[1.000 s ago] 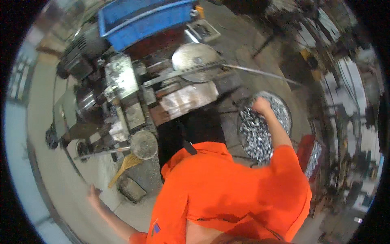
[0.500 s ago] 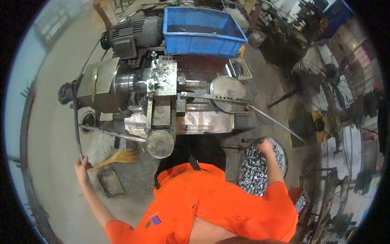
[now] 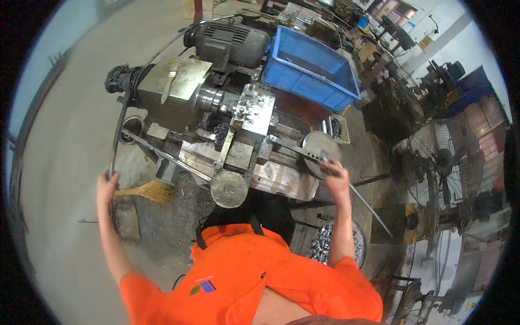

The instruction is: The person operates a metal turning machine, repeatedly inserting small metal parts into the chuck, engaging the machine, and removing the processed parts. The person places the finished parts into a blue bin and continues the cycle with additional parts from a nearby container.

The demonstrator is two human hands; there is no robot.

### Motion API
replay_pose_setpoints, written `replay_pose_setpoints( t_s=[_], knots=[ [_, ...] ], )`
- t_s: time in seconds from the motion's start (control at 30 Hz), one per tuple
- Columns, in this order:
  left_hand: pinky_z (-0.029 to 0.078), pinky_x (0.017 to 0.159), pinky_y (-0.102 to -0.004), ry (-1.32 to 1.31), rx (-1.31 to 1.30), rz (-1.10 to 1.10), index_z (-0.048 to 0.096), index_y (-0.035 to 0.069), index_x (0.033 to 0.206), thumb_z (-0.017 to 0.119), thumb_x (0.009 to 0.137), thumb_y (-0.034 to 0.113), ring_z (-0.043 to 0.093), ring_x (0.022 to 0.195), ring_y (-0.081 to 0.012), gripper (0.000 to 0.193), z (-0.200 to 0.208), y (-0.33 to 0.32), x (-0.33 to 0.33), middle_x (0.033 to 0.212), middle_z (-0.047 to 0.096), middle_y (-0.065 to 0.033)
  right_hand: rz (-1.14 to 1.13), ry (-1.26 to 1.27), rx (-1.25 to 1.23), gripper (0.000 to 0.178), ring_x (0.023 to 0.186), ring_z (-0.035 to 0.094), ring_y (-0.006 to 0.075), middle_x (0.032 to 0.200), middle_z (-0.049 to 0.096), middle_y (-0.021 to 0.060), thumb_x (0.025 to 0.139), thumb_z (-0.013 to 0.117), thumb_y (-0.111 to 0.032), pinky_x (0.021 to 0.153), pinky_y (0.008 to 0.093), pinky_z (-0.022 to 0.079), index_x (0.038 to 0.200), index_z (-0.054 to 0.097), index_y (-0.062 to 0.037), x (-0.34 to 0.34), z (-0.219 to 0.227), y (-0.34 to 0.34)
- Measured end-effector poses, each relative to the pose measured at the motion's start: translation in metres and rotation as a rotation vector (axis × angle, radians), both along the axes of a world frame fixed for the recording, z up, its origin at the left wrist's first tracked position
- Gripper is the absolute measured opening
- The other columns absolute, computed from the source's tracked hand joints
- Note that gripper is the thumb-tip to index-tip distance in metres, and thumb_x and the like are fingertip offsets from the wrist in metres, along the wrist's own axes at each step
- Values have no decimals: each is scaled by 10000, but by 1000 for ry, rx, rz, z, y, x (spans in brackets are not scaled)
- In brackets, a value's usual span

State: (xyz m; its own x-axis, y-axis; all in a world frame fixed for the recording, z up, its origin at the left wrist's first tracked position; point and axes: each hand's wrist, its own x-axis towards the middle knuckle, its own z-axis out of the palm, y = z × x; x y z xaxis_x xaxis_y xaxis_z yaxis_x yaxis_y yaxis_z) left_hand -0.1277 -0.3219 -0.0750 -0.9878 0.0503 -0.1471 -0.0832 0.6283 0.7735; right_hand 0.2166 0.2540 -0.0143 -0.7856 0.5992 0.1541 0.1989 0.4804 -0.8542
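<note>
At the left, my left hand (image 3: 106, 187) is closed around a long dark lever (image 3: 117, 143) that rises to the lathe-like machine's headstock. My right hand (image 3: 336, 177) is over the outer end of a flat bar with holes (image 3: 295, 147), in front of a round metal disc (image 3: 313, 142). Its fingers are curled and slightly blurred; what they hold is hidden. Below that forearm, a round tray (image 3: 359, 246) contains many small metal parts (image 3: 320, 242). The machine's metal block (image 3: 254, 108) lies between my hands, beside the spindle (image 3: 209, 99).
A blue crate (image 3: 309, 89) and a motor (image 3: 232, 43) stand behind the machine. A brush (image 3: 169, 82) lies on the headstock cover. A straw broom (image 3: 151, 190) is near my left hand. A slanting rod (image 3: 371, 211) projects right, toward a large fan (image 3: 441, 157).
My right hand has risen from the tray of metal parts to the perforated bar. My left hand still grips the lever. The whole view has turned and shifted.
</note>
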Motion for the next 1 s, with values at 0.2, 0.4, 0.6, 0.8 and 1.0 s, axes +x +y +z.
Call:
replay_pose_setpoints(
  t_s=[0.2,0.4,0.6,0.8,1.0],
  knots=[
    [466,712,-461,121,-552,-153,549,-52,1000,637,734,286,582,848,-417,439,34,-4,35,870,605,-260,547,148,503,453,1115,495,329,1185,510,187,537,582,-32,921,337,410,984,652,-34,-191,69,-79],
    [444,711,-480,351,-489,8,563,-48,934,645,755,288,573,812,-422,390,-3,-28,75,800,589,-267,567,-342,842,376,1036,519,348,1087,541,211,556,612,-165,901,370,427,905,701,-58,-300,27,-101],
    [456,687,-474,191,-553,46,572,-48,868,653,755,253,576,802,-426,332,18,-20,87,787,593,-270,560,-354,670,354,958,558,342,1011,572,197,549,606,-171,854,364,453,873,707,-71,-314,17,-104],
    [457,663,-477,191,-525,38,566,-41,848,661,743,249,578,772,-428,322,13,-21,82,762,594,-261,538,-295,634,308,770,624,335,798,632,208,568,600,-161,725,362,501,830,697,-30,-318,15,-105],
    [461,656,-472,176,-596,52,552,-31,828,652,743,232,582,764,-419,293,18,-16,80,748,595,-248,554,-178,293,248,660,633,332,672,598,243,549,612,-161,633,354,497,708,658,24,-325,27,-101]
  ],
)
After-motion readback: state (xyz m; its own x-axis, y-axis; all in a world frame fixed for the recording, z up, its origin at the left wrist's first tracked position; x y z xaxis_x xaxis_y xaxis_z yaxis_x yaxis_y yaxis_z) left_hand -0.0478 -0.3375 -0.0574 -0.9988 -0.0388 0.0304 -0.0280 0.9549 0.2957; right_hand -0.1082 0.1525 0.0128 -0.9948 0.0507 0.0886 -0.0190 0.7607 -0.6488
